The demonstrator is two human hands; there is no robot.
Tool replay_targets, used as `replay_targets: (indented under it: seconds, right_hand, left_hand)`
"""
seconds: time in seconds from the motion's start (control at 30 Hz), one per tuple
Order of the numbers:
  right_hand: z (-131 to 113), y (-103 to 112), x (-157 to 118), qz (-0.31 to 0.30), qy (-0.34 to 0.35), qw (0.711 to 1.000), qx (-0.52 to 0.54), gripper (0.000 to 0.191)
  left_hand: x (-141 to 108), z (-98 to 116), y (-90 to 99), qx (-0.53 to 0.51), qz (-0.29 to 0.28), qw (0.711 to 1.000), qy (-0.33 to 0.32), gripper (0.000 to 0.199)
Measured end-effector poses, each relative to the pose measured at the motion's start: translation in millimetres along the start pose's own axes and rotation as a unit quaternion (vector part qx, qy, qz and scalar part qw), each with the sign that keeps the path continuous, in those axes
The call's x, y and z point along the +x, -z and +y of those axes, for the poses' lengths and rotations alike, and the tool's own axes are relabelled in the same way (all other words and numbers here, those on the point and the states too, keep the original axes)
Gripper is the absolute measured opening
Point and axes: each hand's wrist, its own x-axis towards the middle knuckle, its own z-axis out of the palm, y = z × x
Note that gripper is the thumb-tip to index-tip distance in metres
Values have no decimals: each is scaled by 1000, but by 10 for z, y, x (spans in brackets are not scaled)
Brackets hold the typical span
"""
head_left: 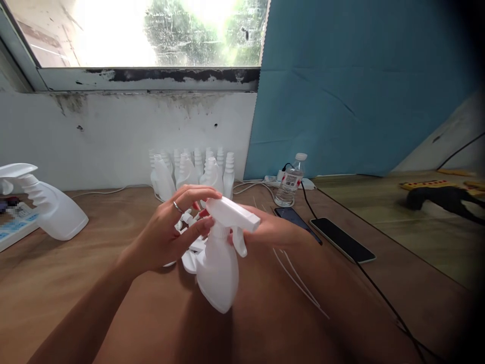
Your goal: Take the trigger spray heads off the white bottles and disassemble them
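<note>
A white trigger spray bottle [217, 275] is held in front of me above the table, its nozzle pointing right and its trigger hanging below. My left hand [172, 227], with a ring on one finger, closes on the back of the spray head [233, 212] between thumb and fingers. From the right, my right hand [271, 227] reaches behind the spray head at the neck. Most of its fingers are hidden, with a fingertip showing beside the trigger. Loose white plastic parts [187, 217] lie partly covered behind my left hand.
Several white bottles without heads [185, 172] stand against the wall. Another spray bottle [56, 210] stands at left. On the right are a water bottle [290, 182], two phones [343, 239] and a black cable. Thin white tubes [299, 283] lie near my right forearm.
</note>
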Motion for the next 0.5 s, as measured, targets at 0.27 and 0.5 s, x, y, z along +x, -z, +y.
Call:
replay_targets:
  seconds: [0.27,0.5]
  right_hand:
    - [79,-184,98,-2,80,996,-41,22]
    - [431,-334,275,38,172,984,22,26]
  left_hand:
    - [-26,170,43,-3,10,1000,-10,40]
    - [-52,299,-27,27,63,997,45,58]
